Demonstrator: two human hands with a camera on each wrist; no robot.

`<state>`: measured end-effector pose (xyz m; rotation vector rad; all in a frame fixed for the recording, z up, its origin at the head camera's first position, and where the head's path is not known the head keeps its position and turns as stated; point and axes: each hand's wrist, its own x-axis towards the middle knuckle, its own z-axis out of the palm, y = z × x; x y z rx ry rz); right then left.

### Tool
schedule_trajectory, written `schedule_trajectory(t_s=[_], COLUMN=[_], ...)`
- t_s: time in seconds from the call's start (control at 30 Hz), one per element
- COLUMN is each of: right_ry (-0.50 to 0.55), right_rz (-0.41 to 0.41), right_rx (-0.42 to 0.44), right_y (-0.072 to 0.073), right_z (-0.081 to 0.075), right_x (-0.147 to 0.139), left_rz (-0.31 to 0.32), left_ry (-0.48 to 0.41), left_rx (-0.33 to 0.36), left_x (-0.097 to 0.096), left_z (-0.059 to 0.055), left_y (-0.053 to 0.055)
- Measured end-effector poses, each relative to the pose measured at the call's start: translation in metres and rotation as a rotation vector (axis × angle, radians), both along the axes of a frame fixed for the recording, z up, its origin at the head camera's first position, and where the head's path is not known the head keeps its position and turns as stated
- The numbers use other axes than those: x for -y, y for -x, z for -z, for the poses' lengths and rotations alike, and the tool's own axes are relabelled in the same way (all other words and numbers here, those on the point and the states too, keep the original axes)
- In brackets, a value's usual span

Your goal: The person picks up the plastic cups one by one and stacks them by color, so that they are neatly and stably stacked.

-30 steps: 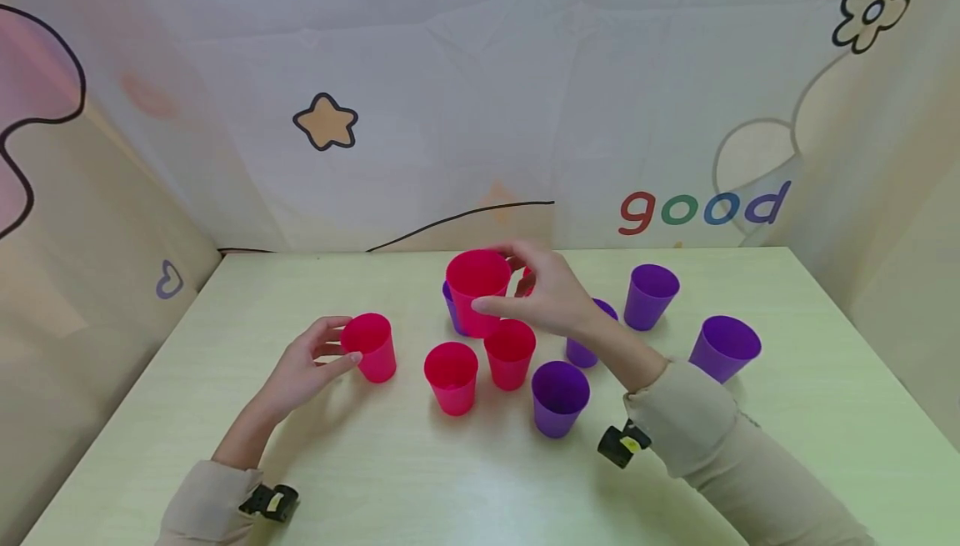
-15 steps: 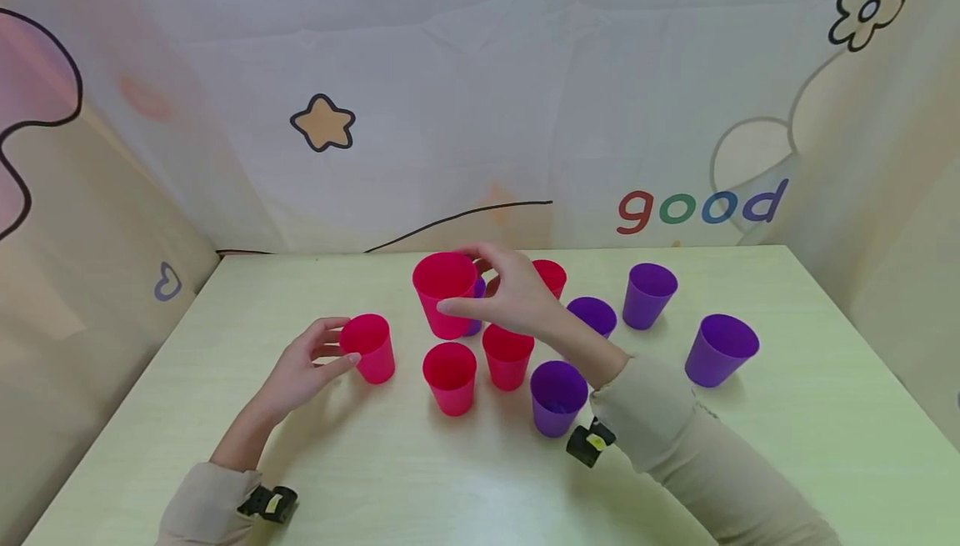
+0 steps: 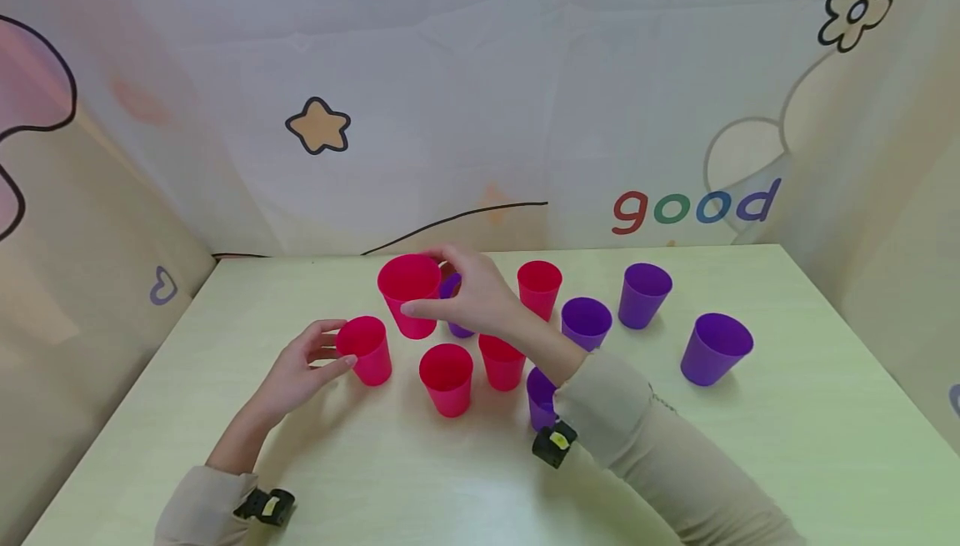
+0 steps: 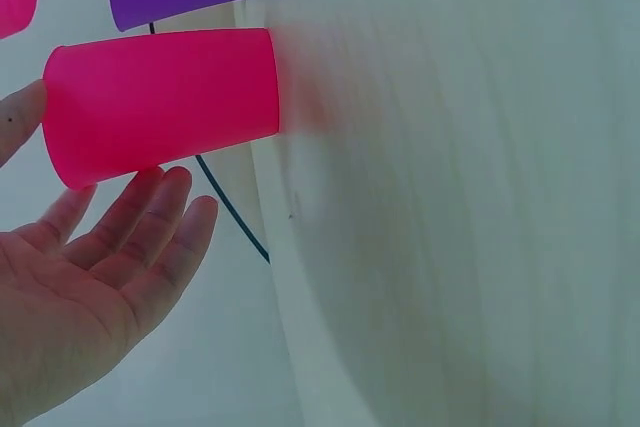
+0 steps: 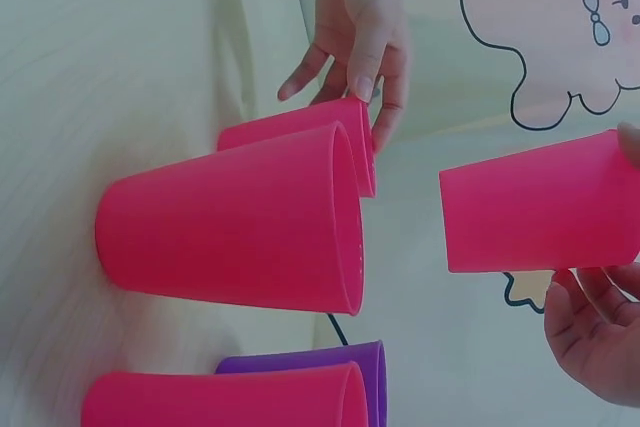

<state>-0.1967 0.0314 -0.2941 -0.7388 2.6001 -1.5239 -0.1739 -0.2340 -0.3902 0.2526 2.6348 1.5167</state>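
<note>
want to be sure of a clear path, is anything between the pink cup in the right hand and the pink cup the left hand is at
Nothing visible does. The right hand holds the lifted pink cup in the air, up and to the right of the pink cup at the left hand, which the left hand touches. The other pink cups stand off to the right.

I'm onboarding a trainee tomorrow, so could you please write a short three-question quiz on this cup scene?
1. True or false: the right hand holds a pink cup lifted off the table.
2. How many purple cups show in the head view?
A. three
B. five
C. seven
3. Which thing does the left hand touch?

Key:
1. True; the right wrist view shows the cup clear of the table.
2. B; one stands partly hidden behind the right hand, another behind the right sleeve.
3. The leftmost standing pink cup; the fingers touch its side.
</note>
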Motion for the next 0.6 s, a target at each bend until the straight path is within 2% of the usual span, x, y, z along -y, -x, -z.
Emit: schedule_trajectory(t_s=[0.3,0.6], right_ry=[-0.036,-0.03], right_rz=[-0.013,-0.037], right_rx=[-0.029,-0.026], right_y=[0.003,0.004], right_z=[0.001,0.002], right_x=[0.011,0.018], left_rz=[0.016,0.05], left_ry=[-0.023,-0.043], left_rx=[0.006,-0.014], left_x=[-0.001,-0.002], left_z=[-0.002,0.0], left_y=[0.0,0.001])
